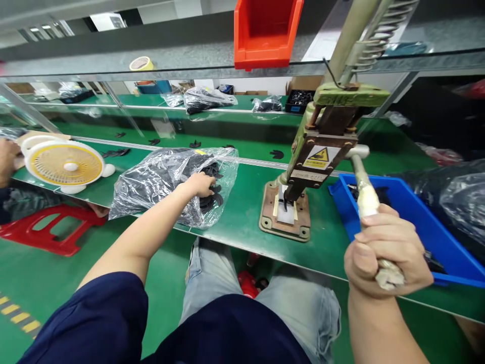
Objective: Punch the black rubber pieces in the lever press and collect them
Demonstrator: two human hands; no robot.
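My left hand (201, 185) reaches to the mouth of a clear plastic bag (151, 177) full of black parts (212, 198). Its fingers are bent over the parts, and their tips are hidden. My right hand (388, 250) is wrapped round the taped lever handle (366, 194) of a green hand press (322, 156). Under the press head, a dark piece stands against a small metal plate (286, 214) on the press base (265, 222).
A blue bin (420, 202) with black parts stands right of the press. A yellow and white fan (65, 164) is at the left, beside another person's hand (6, 156). An orange bin (263, 55) hangs above. Black pieces (277, 154) lie behind the press.
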